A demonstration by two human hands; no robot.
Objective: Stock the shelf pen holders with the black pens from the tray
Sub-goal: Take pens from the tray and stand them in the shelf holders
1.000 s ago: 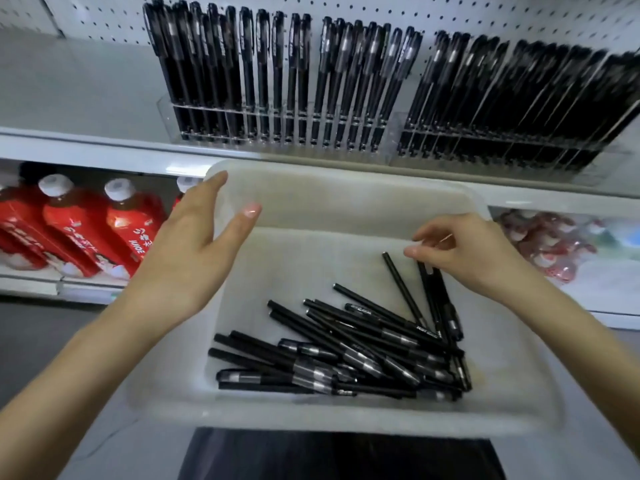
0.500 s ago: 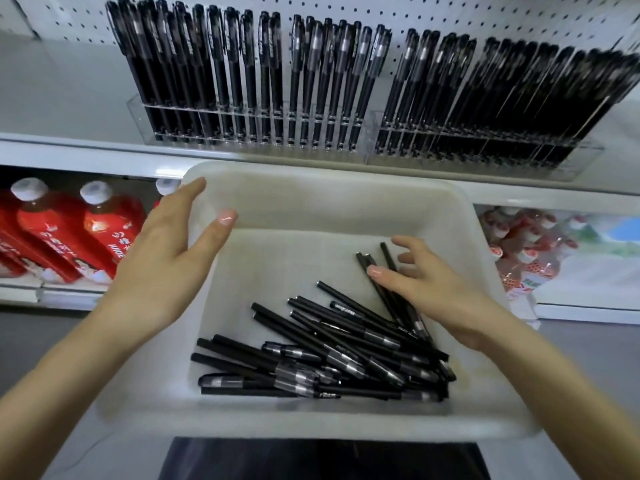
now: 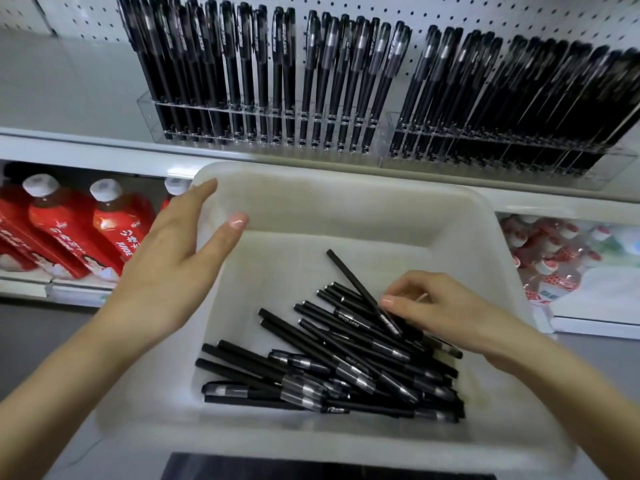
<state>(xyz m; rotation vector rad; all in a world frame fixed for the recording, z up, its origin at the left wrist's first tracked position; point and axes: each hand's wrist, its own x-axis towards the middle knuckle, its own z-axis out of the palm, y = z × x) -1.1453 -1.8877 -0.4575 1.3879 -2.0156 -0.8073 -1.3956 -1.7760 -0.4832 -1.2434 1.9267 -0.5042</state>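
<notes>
A white plastic tray [image 3: 346, 178] sits in front of the shelf with several black pens [image 3: 346, 368] piled in its near right part. My right hand [image 3: 443, 310] reaches into the pile and pinches one black pen [image 3: 353, 282], whose far end tilts up off the others. My left hand [image 3: 166, 271] lies at the tray's left rim, fingers straight along the outside and thumb over the inner wall. On the shelf above stand two clear pen holders, the left holder [image 3: 242, 126] and the right holder [image 3: 485, 147], both filled with upright black pens.
Red juice bottles [image 3: 69, 230] with white caps stand on the lower shelf at the left. Packaged bottles [image 3: 554, 265] lie on the lower shelf at the right. A white pegboard backs the pen holders. A dark surface [image 3: 311, 469] shows under the tray's near edge.
My right hand dropped from above the pile into it and now pinches a pen, tilting its far end up. My left hand stayed at the tray's left rim.
</notes>
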